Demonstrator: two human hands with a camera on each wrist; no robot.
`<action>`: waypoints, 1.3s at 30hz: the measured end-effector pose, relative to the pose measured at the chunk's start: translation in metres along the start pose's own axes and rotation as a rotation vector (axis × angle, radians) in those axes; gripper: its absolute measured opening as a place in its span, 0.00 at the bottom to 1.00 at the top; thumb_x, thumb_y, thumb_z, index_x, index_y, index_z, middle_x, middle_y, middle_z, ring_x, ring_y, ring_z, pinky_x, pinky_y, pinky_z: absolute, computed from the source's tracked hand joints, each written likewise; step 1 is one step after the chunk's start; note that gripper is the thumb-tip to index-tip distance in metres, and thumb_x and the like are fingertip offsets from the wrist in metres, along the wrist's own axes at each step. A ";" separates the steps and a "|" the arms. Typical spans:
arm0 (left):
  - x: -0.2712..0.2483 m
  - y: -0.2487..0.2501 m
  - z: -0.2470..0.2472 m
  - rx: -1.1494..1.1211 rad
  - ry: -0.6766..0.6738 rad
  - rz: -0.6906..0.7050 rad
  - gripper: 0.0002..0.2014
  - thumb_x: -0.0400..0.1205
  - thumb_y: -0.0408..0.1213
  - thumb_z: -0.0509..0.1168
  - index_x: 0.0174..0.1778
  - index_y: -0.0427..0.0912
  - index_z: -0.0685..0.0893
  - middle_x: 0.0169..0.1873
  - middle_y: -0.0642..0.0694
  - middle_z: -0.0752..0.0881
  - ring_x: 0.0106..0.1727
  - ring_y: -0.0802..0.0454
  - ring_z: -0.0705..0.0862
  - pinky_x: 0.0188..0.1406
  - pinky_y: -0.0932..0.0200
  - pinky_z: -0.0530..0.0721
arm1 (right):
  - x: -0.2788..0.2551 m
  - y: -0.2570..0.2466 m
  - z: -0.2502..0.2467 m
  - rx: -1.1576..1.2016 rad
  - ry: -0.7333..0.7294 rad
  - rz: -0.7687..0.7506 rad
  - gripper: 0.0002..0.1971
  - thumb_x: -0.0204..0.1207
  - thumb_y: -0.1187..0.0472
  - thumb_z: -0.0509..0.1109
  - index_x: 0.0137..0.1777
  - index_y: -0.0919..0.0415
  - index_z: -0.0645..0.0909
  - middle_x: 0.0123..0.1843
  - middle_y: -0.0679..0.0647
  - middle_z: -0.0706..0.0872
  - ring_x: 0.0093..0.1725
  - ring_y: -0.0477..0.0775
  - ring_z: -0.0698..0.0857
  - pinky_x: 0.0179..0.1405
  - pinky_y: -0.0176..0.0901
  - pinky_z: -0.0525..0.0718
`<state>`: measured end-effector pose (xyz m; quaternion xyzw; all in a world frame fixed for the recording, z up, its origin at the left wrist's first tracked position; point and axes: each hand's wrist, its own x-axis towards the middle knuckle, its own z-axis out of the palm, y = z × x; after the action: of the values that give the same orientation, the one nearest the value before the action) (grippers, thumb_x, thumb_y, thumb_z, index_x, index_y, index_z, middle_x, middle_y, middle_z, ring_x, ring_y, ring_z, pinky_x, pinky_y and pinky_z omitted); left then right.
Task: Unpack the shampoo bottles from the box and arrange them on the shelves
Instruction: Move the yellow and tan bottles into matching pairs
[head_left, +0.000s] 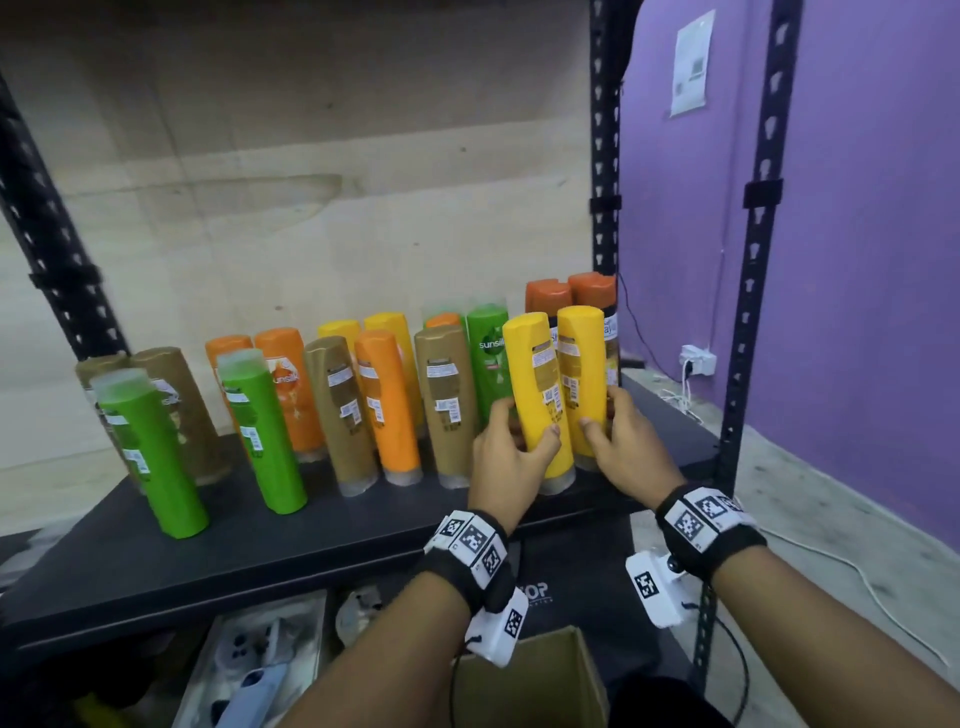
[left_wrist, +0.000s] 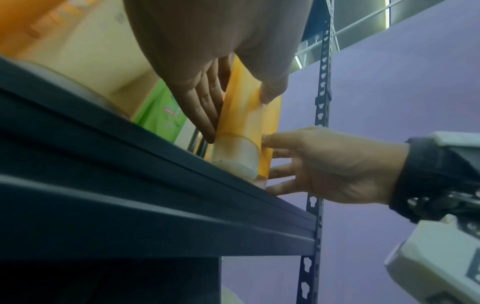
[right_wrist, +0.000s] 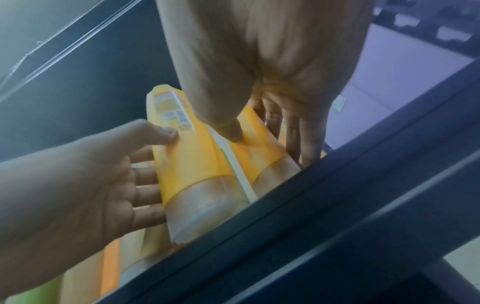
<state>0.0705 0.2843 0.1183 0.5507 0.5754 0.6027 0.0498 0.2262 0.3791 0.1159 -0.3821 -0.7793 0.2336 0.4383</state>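
Two yellow shampoo bottles stand cap-down, side by side, at the right end of the dark shelf (head_left: 311, 540). My left hand (head_left: 522, 436) grips the left yellow bottle (head_left: 537, 384), thumb on its front and fingers behind it. In the left wrist view that left hand (left_wrist: 233, 98) grips the left yellow bottle (left_wrist: 246, 119). My right hand (head_left: 605, 415) grips the right yellow bottle (head_left: 582, 364) the same way. The right wrist view shows my right hand (right_wrist: 265, 133) round the right yellow bottle (right_wrist: 262, 154). An open cardboard box (head_left: 535, 680) sits below, between my forearms.
Green (head_left: 260, 431), brown (head_left: 447, 405) and orange (head_left: 387, 405) bottles fill the shelf in loose rows to the left, and two orange-capped ones (head_left: 571, 293) stand behind. A black rack post (head_left: 748, 312) rises at the right. A clutter bin (head_left: 254, 665) lies on the lower level.
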 end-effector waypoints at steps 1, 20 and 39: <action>0.002 -0.001 0.008 0.002 -0.021 -0.006 0.20 0.79 0.50 0.75 0.64 0.61 0.77 0.44 0.70 0.86 0.48 0.75 0.86 0.45 0.74 0.84 | 0.000 0.004 -0.005 -0.002 0.005 -0.003 0.26 0.88 0.54 0.66 0.82 0.61 0.66 0.74 0.60 0.80 0.70 0.60 0.82 0.67 0.55 0.82; 0.026 -0.008 0.095 0.269 -0.224 -0.199 0.29 0.87 0.51 0.67 0.83 0.44 0.71 0.70 0.38 0.86 0.69 0.34 0.84 0.66 0.38 0.83 | 0.022 0.063 -0.038 -0.043 0.155 0.095 0.25 0.90 0.51 0.62 0.83 0.58 0.62 0.79 0.59 0.76 0.70 0.61 0.83 0.66 0.63 0.84; 0.020 -0.007 0.095 0.512 -0.246 -0.171 0.19 0.87 0.51 0.65 0.64 0.39 0.81 0.58 0.36 0.88 0.59 0.33 0.86 0.53 0.45 0.84 | 0.007 0.075 -0.024 -0.290 0.232 0.076 0.31 0.85 0.47 0.68 0.83 0.55 0.62 0.70 0.60 0.82 0.60 0.65 0.86 0.49 0.46 0.76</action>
<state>0.1271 0.3607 0.1000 0.5636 0.7427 0.3603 0.0294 0.2737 0.4303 0.0787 -0.4947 -0.7340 0.0896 0.4566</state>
